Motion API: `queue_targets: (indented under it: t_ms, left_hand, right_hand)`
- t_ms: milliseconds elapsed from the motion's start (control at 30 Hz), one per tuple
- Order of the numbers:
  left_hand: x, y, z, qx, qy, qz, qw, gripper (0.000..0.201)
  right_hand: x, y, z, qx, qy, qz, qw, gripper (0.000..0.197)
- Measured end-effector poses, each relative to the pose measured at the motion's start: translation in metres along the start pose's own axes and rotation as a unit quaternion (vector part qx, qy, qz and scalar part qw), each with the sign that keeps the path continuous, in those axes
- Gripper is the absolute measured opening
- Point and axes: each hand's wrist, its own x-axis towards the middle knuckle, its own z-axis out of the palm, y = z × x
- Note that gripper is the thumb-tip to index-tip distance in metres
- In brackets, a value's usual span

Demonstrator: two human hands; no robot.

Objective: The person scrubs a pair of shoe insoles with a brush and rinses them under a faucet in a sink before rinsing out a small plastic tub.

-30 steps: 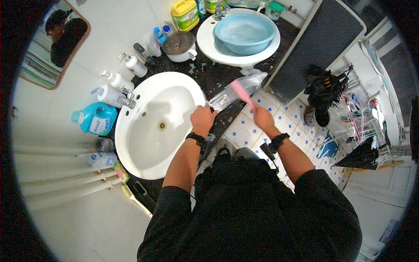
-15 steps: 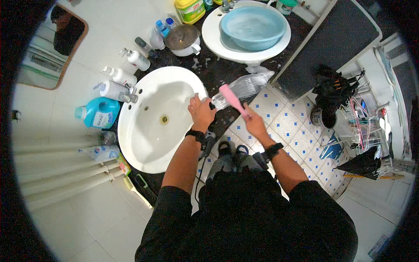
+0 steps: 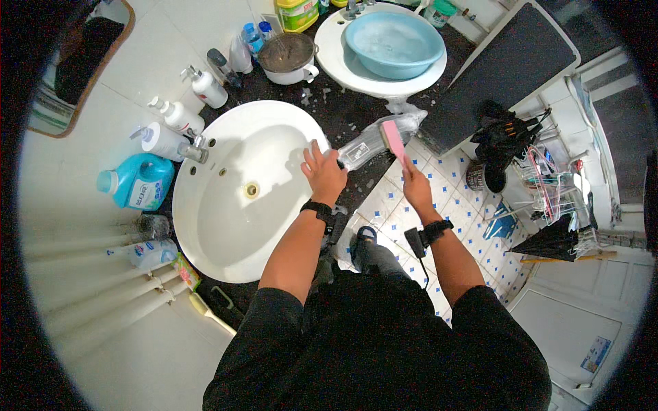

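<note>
My left hand (image 3: pixel 325 179) is palm down with its fingers spread over the white sink's rim. Its thumb side touches the dark end of a long, flat, pale object (image 3: pixel 362 151), shaped rather like a shoe sole and streaked with foam. This object lies on the black counter, pointing away to the right; its nearest end is partly hidden by the hand. My right hand (image 3: pixel 416 183) is closed round the handle of a pink scrub brush (image 3: pixel 393 139). The brush head rests on the foamy surface near its far part.
The white sink (image 3: pixel 205 260) stands left, with pump bottles (image 3: pixel 205 89) and a blue detergent jug (image 3: pixel 144 179) behind it. A blue basin (image 3: pixel 397 65) of sudsy water sits in a second sink (image 3: pixel 332 61). A dark panel (image 3: pixel 507 75) rises at the right.
The pink brush has moved right and come down onto the foamy surface, with a streak of foam there now thinner. My left hand stays at the sink's rim.
</note>
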Motion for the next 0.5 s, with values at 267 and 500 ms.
queue_targets:
  t_ms: [267, 500]
  left_hand:
    - [0.005, -0.001, -0.002, 0.029, -0.003, 0.004, 1.0, 0.043]
    - [-0.004, -0.008, 0.0, 0.055, 0.028, 0.027, 0.998, 0.039]
  right_hand:
    - [-0.006, 0.017, 0.01, -0.05, -0.044, -0.157, 0.985, 0.038]
    - [-0.012, 0.003, 0.039, -0.031, -0.09, -0.183, 0.979, 0.037]
